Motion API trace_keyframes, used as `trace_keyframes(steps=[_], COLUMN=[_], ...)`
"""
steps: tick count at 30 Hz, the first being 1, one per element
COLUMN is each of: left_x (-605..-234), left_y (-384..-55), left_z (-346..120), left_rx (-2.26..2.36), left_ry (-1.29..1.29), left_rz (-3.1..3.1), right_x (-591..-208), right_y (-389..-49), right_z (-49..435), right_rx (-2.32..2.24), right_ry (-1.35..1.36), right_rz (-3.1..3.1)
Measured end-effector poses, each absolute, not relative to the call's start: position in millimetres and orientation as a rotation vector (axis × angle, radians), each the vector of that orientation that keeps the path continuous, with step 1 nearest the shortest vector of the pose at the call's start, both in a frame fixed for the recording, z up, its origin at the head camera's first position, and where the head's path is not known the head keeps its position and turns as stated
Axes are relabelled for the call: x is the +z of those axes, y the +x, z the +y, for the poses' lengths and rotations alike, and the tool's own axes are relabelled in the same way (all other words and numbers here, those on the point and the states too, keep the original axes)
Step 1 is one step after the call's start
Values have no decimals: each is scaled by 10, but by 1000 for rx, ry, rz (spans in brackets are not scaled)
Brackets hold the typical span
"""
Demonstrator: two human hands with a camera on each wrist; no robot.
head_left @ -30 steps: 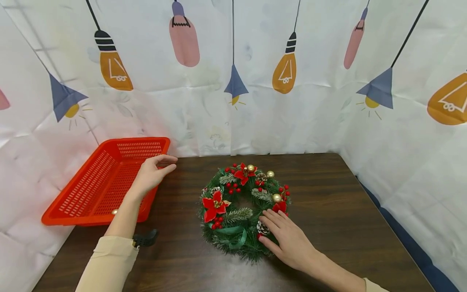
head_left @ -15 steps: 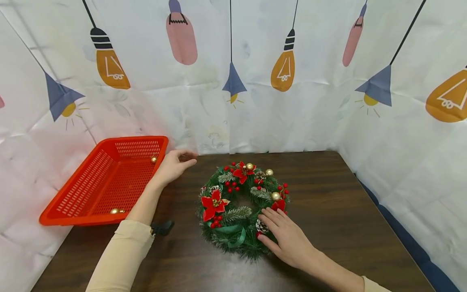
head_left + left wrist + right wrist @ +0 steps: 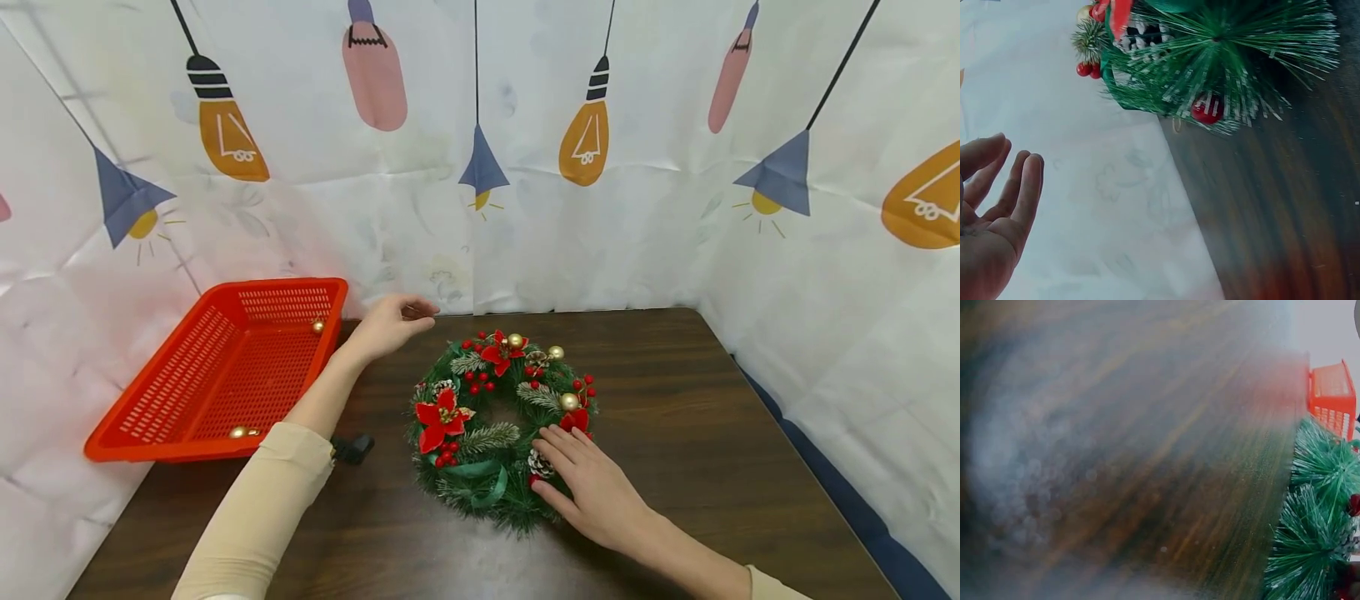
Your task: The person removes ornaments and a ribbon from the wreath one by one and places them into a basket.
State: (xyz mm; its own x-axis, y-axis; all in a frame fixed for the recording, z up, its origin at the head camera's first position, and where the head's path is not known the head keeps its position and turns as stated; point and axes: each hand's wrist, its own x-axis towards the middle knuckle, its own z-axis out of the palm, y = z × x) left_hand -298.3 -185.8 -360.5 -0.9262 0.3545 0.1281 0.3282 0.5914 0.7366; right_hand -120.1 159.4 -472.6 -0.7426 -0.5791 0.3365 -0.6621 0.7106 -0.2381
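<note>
A green Christmas wreath (image 3: 453,492) lies on the dark wooden table, decorated with red poinsettias, red berries, gold balls and snowy pinecones. Fingers extended, my right hand (image 3: 596,496) rests on its near right side, by a pinecone (image 3: 539,464). My left hand (image 3: 390,327) is in the air beyond the wreath's far left side, with fingers and thumb loosely bent. Nothing shows between those fingers in the left wrist view, where the hand (image 3: 1000,215) is apart from the wreath (image 3: 1216,59). The right wrist view shows only the wreath's pine needles (image 3: 1310,550), not the hand.
At the table's back left stands a red plastic basket (image 3: 251,367). Inside it lie a gold ball (image 3: 238,432) near the front and another gold ball (image 3: 318,326) at the far right. A white curtain (image 3: 420,233) printed with lamps borders the table's back and sides.
My left hand has moved right, from over the basket's right edge toward the wreath's far left side, uncovering the gold ball at the basket's far right. My right hand has stayed on the wreath.
</note>
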Motion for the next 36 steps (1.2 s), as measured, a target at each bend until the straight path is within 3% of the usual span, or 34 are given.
trace_keyframes(steps=[13,24,36], left_x=[-3518,-3577,-3639], left_y=[-3113,-3136,-3136], left_z=[-1498,-1546,-1651], left_rx=[1219,1228,1240], left_ry=[743,757,730], left_rz=[2705,2677,2667], right_x=[-4706,-4729,-4695], right_y=[-1210,-1298,-1623], right_z=[1607,1720,2065], right_rx=[536,670,930], right_ry=[1011,1169,1632], right_rz=[-2671,-2689,-2543])
